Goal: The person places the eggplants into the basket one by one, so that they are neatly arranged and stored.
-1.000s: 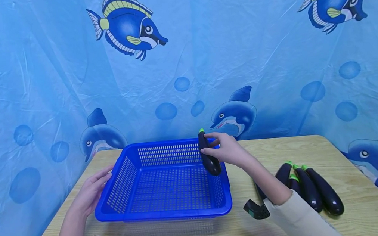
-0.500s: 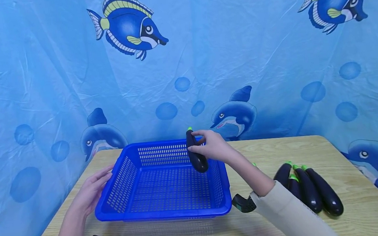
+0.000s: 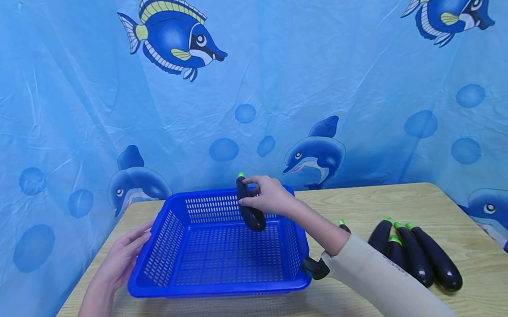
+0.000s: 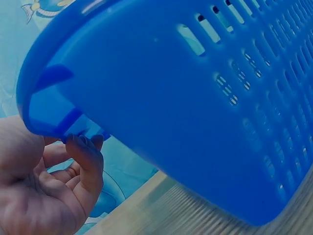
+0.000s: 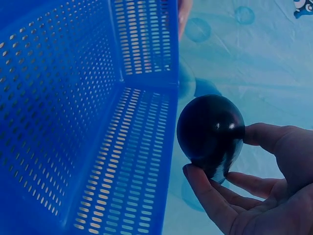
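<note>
A dark purple eggplant (image 3: 251,211) with a green stem end hangs tilted over the back part of the blue plastic basket (image 3: 220,289). My right hand (image 3: 268,195) pinches it between thumb and fingers, stem end up. In the right wrist view the rounded end of the eggplant (image 5: 210,129) faces the camera, apart from the basket wall. My left hand (image 3: 122,255) holds the left rim of the basket, its fingers (image 4: 88,161) curled up under the rim in the left wrist view. Nothing lies on the basket's visible floor.
Several more eggplants (image 3: 414,255) lie grouped on the wooden table (image 3: 421,199) right of the basket. Another eggplant (image 3: 344,226) is mostly hidden behind my right forearm. A blue sheet (image 3: 247,78) printed with fish and dolphins hangs behind the table.
My right hand has carried the eggplant leftward over the basket, from its right side towards the middle. The left hand and basket have stayed in place.
</note>
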The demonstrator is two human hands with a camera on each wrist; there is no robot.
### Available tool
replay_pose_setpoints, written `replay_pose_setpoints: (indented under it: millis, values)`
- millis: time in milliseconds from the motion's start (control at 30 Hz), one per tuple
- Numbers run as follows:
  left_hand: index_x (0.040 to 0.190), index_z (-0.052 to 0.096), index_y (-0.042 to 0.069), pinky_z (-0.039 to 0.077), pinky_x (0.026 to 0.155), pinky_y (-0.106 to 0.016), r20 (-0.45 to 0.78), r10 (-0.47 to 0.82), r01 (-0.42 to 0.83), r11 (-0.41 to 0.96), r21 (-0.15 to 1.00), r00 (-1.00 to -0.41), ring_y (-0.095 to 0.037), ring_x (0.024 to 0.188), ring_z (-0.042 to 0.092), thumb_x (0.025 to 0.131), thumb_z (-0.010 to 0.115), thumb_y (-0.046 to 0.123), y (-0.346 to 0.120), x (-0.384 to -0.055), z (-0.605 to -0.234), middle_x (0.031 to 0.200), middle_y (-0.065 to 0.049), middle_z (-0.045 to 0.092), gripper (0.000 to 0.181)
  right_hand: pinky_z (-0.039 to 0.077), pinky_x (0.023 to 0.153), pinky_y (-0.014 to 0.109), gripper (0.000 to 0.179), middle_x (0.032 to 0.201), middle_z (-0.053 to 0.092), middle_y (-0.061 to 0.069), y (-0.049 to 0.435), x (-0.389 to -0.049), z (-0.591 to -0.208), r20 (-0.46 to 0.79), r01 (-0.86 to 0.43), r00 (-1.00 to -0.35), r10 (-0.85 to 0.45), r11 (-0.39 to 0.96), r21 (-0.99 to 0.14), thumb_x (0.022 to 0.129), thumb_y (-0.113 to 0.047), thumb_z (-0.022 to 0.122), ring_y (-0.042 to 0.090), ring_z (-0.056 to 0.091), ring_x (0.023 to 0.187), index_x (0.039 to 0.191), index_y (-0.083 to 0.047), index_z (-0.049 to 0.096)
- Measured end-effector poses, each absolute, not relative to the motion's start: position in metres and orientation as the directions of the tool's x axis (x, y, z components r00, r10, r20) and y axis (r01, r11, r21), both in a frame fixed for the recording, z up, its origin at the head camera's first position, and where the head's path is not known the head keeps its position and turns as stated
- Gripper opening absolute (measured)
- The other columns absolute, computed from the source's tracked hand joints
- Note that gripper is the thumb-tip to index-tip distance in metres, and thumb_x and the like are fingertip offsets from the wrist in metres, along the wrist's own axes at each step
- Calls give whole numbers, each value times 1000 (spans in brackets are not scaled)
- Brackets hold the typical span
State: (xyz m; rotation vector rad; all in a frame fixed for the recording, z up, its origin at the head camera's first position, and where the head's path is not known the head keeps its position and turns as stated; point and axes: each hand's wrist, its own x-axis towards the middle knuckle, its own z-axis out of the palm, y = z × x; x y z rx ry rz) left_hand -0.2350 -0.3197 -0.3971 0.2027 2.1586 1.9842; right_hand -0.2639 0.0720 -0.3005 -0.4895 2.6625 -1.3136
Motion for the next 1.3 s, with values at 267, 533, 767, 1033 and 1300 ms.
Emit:
replay_pose_setpoints:
  millis: [267, 533, 767, 1033, 1300]
  values:
    - [165, 22, -2, 62, 88, -29, -45, 231, -27, 83, 996, -972, -8, 108, 72, 115, 46, 28, -322, -236, -401, 121, 15, 72, 64, 65, 81, 40, 58, 124, 71, 25, 57, -272, -305, 37, -265, -924, -381, 566, -780, 101, -17, 73, 33, 78, 97, 153, -2, 51]
    - [164, 24, -4, 62, 86, -29, 18, 276, 37, 63, 997, -961, -8, 109, 72, 116, 44, 22, -324, -236, -404, 125, 16, 72, 59, 65, 81, 39, 60, 126, 70, 25, 42, -277, -314, 28, -293, -904, -426, 572, -766, 101, -17, 72, 33, 77, 101, 154, -2, 49]
    - [164, 26, -4, 60, 88, -25, 39, 257, 57, 63, 996, -966, -5, 110, 71, 115, 46, 20, -324, -238, -406, 125, 19, 70, 58, 65, 84, 39, 60, 130, 68, 25, 31, -281, -321, 11, -306, -882, -471, 555, -774, 102, -17, 71, 34, 74, 109, 155, -1, 48]
    - [161, 40, 8, 61, 89, -25, 48, 271, 52, 5, 999, -961, -6, 111, 71, 115, 45, 17, -325, -239, -408, 126, 16, 71, 47, 64, 84, 35, 60, 131, 70, 24, 15, -285, -329, 8, -350, -861, -508, 583, -733, 101, -16, 73, 33, 74, 112, 154, -2, 49]
    - [149, 56, 25, 61, 88, -26, 55, 283, 51, -19, 999, -957, -8, 109, 72, 115, 44, 16, -324, -238, -410, 125, 12, 73, 37, 62, 85, 29, 60, 138, 67, 19, 1, -286, -335, -4, -426, -815, -579, 603, -675, 101, -19, 74, 29, 70, 122, 155, -6, 51]
